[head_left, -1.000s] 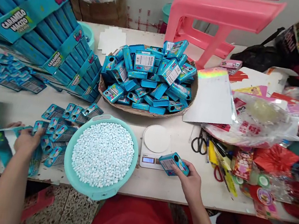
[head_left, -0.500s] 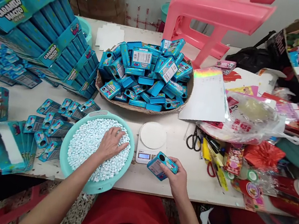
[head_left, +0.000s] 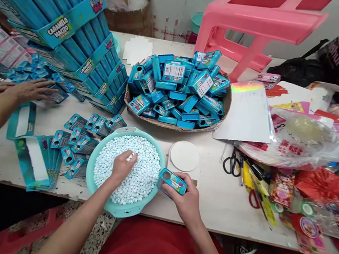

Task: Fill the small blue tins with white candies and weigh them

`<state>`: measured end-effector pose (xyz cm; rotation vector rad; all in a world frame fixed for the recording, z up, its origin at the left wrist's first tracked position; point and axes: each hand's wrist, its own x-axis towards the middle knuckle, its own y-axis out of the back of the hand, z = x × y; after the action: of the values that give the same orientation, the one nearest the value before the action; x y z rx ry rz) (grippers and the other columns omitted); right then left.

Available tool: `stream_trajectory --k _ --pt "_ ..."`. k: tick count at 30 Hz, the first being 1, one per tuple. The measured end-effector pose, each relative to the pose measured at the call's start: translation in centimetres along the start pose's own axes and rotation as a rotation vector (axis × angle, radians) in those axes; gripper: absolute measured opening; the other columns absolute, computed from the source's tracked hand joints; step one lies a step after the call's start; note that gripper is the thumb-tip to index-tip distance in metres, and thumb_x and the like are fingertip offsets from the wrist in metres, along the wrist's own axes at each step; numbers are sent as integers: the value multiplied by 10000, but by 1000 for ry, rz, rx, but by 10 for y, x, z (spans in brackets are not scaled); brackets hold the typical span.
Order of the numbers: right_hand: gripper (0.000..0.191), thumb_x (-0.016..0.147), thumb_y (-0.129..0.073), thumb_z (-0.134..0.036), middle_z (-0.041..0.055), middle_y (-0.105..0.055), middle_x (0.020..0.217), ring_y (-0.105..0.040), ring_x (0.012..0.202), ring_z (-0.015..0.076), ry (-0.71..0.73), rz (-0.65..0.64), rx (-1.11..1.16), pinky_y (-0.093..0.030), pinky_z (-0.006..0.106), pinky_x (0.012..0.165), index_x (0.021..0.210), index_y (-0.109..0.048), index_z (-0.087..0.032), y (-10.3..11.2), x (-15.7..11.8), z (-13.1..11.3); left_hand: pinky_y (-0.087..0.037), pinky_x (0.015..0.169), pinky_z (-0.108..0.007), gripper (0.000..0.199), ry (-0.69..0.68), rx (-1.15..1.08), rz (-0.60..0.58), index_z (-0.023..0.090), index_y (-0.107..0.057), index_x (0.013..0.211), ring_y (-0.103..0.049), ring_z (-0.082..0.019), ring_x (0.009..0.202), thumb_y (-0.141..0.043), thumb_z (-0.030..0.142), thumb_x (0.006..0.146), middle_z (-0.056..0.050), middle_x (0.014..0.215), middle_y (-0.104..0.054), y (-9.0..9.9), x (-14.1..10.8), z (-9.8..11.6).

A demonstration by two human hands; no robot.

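My left hand [head_left: 123, 166] is closed over the turquoise basin [head_left: 91, 172] of small pale candies [head_left: 140, 178], with a few candies showing between its fingers. In my right hand [head_left: 188, 196] is a small blue box [head_left: 173, 182], its round hole facing up, held just right of the basin's rim. Behind that box lies a white scale [head_left: 184, 156] with a round plate, partly hidden. Several small blue boxes [head_left: 83, 144] lie left of the basin. A cardboard tray [head_left: 172, 126] heaped with more blue boxes [head_left: 176, 86] stands behind the basin.
Another person's hands [head_left: 31, 91] reach over the table at left, near flat blue cartons [head_left: 40, 161] and tall stacked displays [head_left: 65, 25]. Scissors [head_left: 233, 162], pens and plastic bags [head_left: 298, 141] crowd the right. A pink stool [head_left: 260, 20] lies at the back.
My left hand has closed on some candies. My right hand has brought the blue box left, to the basin's rim. The other person's hands have moved away from the flat cartons. The view has shifted left.
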<state>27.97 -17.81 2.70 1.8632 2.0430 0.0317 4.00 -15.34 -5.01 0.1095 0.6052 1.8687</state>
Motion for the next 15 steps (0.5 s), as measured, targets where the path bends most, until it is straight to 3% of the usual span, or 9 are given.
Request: stream_trajectory --k 3,8,11,15 --pt "317 721 -720 -390 44 -630 907 -600 811 200 188 -37 -134 -482 307 722 942 -588 -205 -18 2 -15 -373 513 -239 315 91 -130 12 191 -481 632 -447 -118 504 -493 465 787 17 556 -458 7 -4 11" --pt "295 765 -698 -353 57 -628 906 -583 861 217 439 -89 -376 -450 315 730 983 -576 -197 -49 6 -26 -277 371 -188 231 395 -930 -140 186 -465 724 -378 -66 404 -585 383 718 40 582 -459 30 -18 56" --pt "285 760 -704 -340 58 -632 885 -573 845 234 519 -134 -559 -423 332 716 971 -580 -193 -66 6 -30 -324 395 -183 190 332 -1114 -138 181 -464 699 -418 -70 430 -579 330 728 38 574 -466 35 -28 81" --pt "277 737 -720 -319 52 -628 861 -559 830 245 563 -144 -729 -396 343 700 947 -587 -197 -82 6 -36 -462 538 -248 183 144 -1069 -41 167 -492 671 -535 -112 550 -548 304 778 16 621 -509 29 -37 91"
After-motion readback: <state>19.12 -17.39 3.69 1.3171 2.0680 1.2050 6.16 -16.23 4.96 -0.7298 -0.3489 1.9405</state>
